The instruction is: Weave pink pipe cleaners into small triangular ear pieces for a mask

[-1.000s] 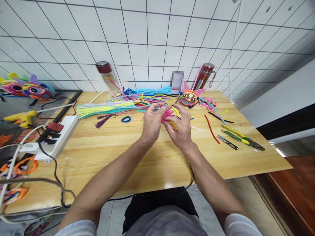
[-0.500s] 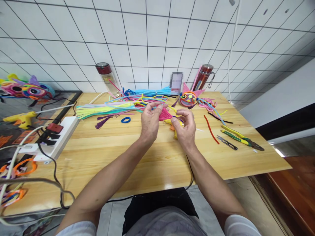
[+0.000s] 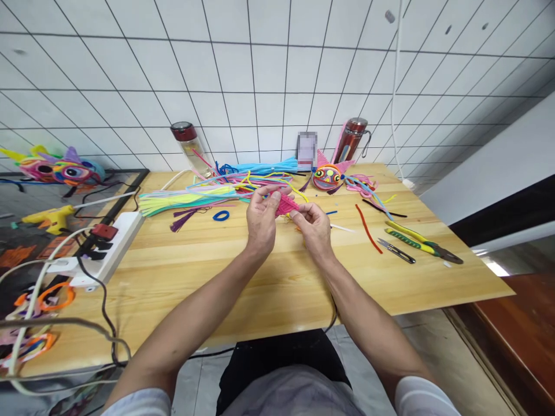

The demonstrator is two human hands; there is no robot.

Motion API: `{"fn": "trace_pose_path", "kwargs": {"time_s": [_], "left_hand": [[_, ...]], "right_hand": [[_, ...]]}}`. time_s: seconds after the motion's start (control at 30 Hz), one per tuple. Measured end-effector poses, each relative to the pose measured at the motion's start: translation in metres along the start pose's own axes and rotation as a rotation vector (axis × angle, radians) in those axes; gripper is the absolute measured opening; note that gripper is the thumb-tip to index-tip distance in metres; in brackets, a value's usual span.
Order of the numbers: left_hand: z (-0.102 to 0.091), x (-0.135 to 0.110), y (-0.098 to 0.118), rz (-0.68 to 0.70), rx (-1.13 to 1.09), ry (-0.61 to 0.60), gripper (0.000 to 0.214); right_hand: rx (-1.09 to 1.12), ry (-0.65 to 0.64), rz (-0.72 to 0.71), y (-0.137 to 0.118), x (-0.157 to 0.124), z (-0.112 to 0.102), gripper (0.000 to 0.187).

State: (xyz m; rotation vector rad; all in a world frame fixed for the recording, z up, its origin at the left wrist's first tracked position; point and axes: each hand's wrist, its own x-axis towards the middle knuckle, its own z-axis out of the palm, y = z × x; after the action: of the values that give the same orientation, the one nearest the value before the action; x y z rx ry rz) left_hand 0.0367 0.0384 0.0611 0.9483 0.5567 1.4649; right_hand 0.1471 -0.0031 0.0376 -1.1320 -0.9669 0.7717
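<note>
Above the middle of the wooden table (image 3: 269, 271), my left hand (image 3: 261, 215) and my right hand (image 3: 313, 226) pinch a small pink triangular piece made of pipe cleaner (image 3: 284, 204) between them. Left fingers grip its left side, right fingertips its lower right edge. A heap of coloured pipe cleaners (image 3: 217, 188) lies just behind the hands. A finished fish-shaped pipe-cleaner figure (image 3: 326, 176) rests further back, to the right.
Pliers (image 3: 422, 241) and small snips (image 3: 396, 251) lie at the right, beside a red pipe cleaner (image 3: 367, 227). A white power strip (image 3: 108, 245) with cables and a yellow glue gun (image 3: 47, 217) sit at the left. Two bottles (image 3: 189, 148) (image 3: 350, 140) stand against the tiled wall.
My right hand let go of the piece and drew apart half a second ago, then came back and now pinches it again. The view has tilted up slightly.
</note>
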Motion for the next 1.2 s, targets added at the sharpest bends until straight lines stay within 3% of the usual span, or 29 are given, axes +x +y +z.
{"fn": "trace_pose_path", "kwargs": {"time_s": [0.13,0.3,0.67,1.2], "left_hand": [[0.002,-0.002,0.006,-0.034,-0.018,-0.044,0.053],[0.004,-0.001,0.015,-0.092,-0.067,-0.127,0.051],[0.007,-0.005,0.02,-0.201,-0.121,-0.163,0.043],[0.005,-0.004,0.015,-0.438,-0.232,-0.123,0.009]], "right_hand": [[-0.02,0.055,-0.097,-0.002,-0.005,0.001,0.03],[-0.135,0.117,-0.324,-0.008,-0.012,0.0,0.018],[-0.31,0.181,-0.689,-0.025,-0.022,0.0,0.009],[-0.308,0.129,-0.761,-0.026,-0.021,-0.006,0.008]]}}
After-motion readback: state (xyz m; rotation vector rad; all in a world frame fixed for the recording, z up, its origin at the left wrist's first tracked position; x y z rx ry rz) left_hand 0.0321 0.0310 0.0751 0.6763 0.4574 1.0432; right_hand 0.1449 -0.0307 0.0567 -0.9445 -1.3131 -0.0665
